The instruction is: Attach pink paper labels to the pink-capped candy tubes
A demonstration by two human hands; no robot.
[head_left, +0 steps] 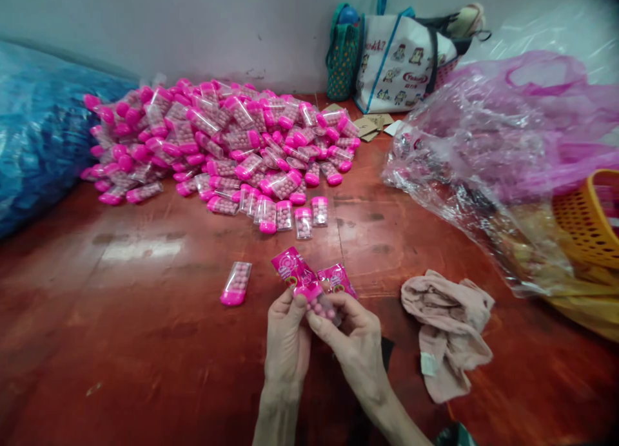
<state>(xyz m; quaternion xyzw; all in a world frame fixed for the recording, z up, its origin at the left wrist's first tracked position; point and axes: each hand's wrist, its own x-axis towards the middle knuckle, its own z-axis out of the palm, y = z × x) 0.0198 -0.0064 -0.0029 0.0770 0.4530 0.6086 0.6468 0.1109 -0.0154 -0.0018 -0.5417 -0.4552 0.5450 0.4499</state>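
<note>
In the middle, my left hand (pixel 285 333) and my right hand (pixel 355 333) both grip a small clear container of pink candy balls (pixel 322 309) with a pink cap. A glossy printed pink wrapper (pixel 291 264) sticks up from the cap end by my left fingers; how it is joined to the container is hidden. Just behind my right fingers shows a second pink wrapper (pixel 342 280); whether it is held or lies on the table is unclear. To the left of my hands lies a single candy container (pixel 236 283), its pink cap toward me.
A large heap of candy containers (pixel 217 136) fills the back. At left bulges a blue plastic bag (pixel 43 130). A crumpled beige cloth (pixel 449 330), clear and pink plastic bags (pixel 483 130) and a yellow basket (pixel 585 220) are on the right. A printed tote (pixel 396 66) stands at the wall.
</note>
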